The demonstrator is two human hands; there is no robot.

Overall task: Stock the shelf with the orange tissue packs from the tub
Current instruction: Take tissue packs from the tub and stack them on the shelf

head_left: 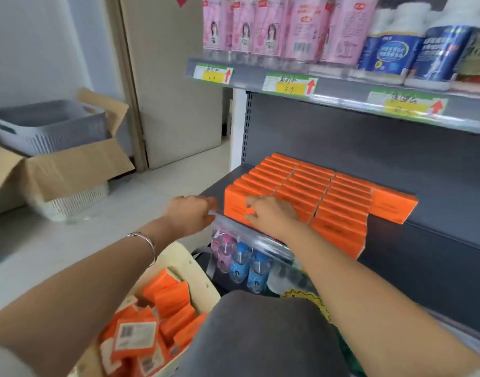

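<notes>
Grey shelf [423, 240] holds three rows of packs [301, 186], with one more off to the side, all just beyond the grip. The right hand [271, 213] pinches the front pack [234, 202] with curled fingers and thumb. The left hand [189, 216] is at that pack's end, its grip too blurred to tell. Below the grip, the tub [179, 257] looks about half full, so much stocking remains.
</notes>
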